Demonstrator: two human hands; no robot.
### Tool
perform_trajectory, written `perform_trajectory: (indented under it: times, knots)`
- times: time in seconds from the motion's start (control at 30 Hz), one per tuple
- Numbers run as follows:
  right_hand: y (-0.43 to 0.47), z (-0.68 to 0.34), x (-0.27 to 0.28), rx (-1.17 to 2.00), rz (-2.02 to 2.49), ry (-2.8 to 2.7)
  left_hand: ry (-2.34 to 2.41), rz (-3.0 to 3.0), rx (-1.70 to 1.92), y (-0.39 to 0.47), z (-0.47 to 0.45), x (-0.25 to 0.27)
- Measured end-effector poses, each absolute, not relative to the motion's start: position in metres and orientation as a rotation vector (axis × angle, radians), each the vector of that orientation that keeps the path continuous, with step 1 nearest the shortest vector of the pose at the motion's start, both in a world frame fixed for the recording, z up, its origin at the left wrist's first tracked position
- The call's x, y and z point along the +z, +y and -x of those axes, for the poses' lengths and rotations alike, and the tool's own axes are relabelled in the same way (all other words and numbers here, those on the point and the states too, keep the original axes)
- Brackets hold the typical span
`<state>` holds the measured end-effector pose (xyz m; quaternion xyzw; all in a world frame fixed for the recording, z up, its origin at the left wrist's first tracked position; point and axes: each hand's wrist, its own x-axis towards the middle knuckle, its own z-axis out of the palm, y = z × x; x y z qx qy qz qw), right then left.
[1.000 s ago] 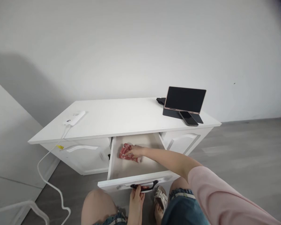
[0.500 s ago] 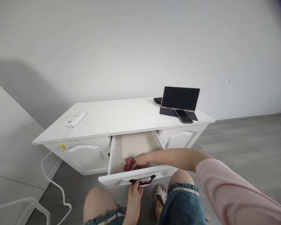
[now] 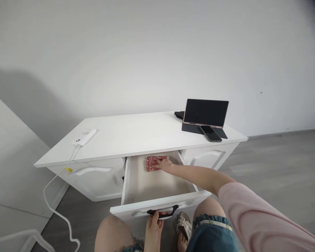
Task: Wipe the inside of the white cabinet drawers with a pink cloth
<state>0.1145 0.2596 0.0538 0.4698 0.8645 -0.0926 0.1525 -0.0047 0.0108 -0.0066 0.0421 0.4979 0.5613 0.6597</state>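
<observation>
A white drawer [image 3: 136, 190] stands pulled out from the middle of a low white cabinet [image 3: 131, 134]. My left hand [image 3: 154, 224] has its fingers hooked round the black drawer handle [image 3: 170, 212]. Inside the drawer, toward the back, lies a folded red patterned cloth [image 3: 150, 163]. My right hand [image 3: 165, 164] presses down on that cloth, holding it against the drawer bottom; my palm and fingers cover part of it.
On the cabinet top at the right, a dark tablet [image 3: 206, 112] stands propped on its cover, a phone [image 3: 210, 133] before it. A black item [image 3: 179, 114] lies behind. At left sits a white power strip [image 3: 85, 137] with a trailing cable [image 3: 58, 209].
My right hand has moved the red cloth from the front of the drawer to the back. The drawer appears slightly further out, with my left hand still on its handle.
</observation>
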Motion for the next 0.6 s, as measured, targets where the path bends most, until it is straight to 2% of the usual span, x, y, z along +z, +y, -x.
perform_trajectory:
  times: [0.37,0.6]
  knots:
    - [0.306,-0.128,0.048,-0.324,-1.676,2.301,1.078,-0.136,1.234,0.009,0.01,-0.011]
    - [0.305,-0.143,0.063,-0.568,-1.749,2.409,1.047,-0.146,1.259,0.007,0.009,0.0]
